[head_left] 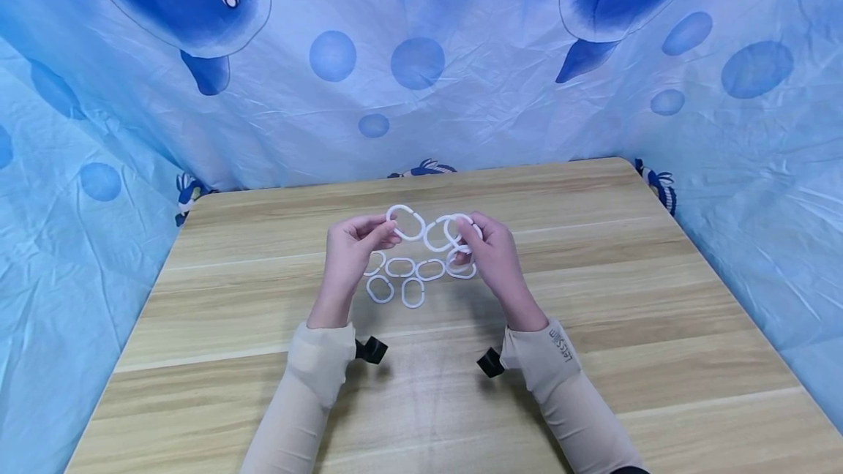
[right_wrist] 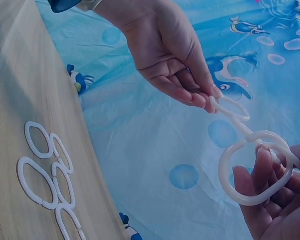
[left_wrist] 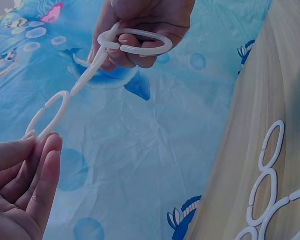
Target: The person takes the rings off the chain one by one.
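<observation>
Three white plastic oval chain links, each with a small gap in its side, stretch between the two hands above the table. My left hand (head_left: 349, 247) pinches the left link (left_wrist: 65, 104) between thumb and fingertips. That link hooks into the middle link (left_wrist: 90, 72), seen nearly edge-on in the left wrist view. At the other end my right hand (head_left: 498, 254) grips with thumb and fingers where the middle link meets the right link (right_wrist: 223, 170). The right link hangs around its fingertips in the right wrist view.
Several more white links (head_left: 400, 276) lie flat on the wooden table (head_left: 435, 386) below the hands. A blue cloth (head_left: 461, 130) printed with dolphins and bubbles hangs behind and beside the table. Small black wrist cameras (head_left: 372, 350) sit at both cuffs.
</observation>
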The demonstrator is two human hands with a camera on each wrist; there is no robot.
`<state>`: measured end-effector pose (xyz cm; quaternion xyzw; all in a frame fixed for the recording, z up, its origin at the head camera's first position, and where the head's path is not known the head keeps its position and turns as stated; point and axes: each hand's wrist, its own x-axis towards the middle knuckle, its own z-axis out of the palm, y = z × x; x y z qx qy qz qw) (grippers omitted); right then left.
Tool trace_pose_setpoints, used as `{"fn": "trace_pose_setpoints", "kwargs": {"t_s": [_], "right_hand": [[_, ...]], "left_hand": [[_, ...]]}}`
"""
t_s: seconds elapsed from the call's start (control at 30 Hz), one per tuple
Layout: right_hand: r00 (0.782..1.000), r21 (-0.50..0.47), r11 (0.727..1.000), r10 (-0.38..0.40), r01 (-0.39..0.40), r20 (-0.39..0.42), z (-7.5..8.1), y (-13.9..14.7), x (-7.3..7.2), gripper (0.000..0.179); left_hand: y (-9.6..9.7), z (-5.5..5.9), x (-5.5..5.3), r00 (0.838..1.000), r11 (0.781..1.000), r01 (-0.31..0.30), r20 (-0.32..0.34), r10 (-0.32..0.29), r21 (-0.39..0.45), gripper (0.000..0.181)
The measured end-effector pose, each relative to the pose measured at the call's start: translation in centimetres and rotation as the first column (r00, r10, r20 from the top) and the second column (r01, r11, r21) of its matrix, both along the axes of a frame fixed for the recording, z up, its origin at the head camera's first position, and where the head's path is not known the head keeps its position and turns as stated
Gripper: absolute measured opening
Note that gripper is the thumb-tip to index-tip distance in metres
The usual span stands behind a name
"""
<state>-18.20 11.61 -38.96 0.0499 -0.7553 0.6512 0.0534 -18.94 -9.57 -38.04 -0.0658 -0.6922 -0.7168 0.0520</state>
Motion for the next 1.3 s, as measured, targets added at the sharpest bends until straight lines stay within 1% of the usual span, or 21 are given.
{"fn": "trace_pose_setpoints", "kwargs": {"t_s": [0.17,0.3,0.43,0.57,0.73,0.87,1.0,1.23,1.3], "right_hand": [[1.000,-0.017,1.000,-0.004,0.004,0.005,0.2,0.2,0.1,0.029],[1.000,-0.036,0.999,-0.007,0.007,0.002,0.4,0.2,0.2,0.029],[1.000,-0.047,0.999,-0.008,0.008,0.012,0.4,0.1,0.1,0.029],[1.000,-0.054,0.998,-0.010,0.011,0.012,0.5,0.2,0.1,0.030],[1.000,-0.070,0.998,-0.001,0.001,0.002,0.3,0.3,-0.1,0.031],[1.000,-0.079,0.997,0.005,-0.005,-0.002,0.3,0.4,-0.1,0.031],[1.000,-0.089,0.996,0.003,-0.004,-0.009,0.5,0.4,0.0,0.031],[1.000,-0.098,0.995,0.004,-0.005,-0.006,0.6,0.4,0.2,0.031],[1.000,-0.101,0.995,0.005,-0.006,-0.006,0.6,0.4,0.2,0.031]], "left_hand": [[0.0,-0.5,-0.5,0.999,0.999,-0.033,0.012,0.033,0.011,0.026],[-0.1,-1.0,-1.0,0.998,0.998,-0.054,0.043,0.053,0.014,0.027],[-0.1,-1.7,-1.4,0.992,0.997,-0.076,0.098,0.073,0.022,0.027],[0.0,-2.3,-2.0,0.984,0.996,-0.086,0.159,0.082,0.020,0.026],[0.1,-3.1,-2.6,0.973,0.996,-0.086,0.212,0.088,-0.019,0.028],[0.0,-3.5,-2.9,0.964,0.995,-0.085,0.246,0.097,-0.058,0.029],[-0.1,-3.8,-3.6,0.956,0.993,-0.068,0.276,0.094,-0.101,0.028],[-0.2,-5.0,-5.0,0.949,0.983,0.009,0.311,0.050,-0.185,0.028],[-0.1,-5.3,-5.3,0.947,0.980,0.025,0.319,0.040,-0.197,0.028]]}}
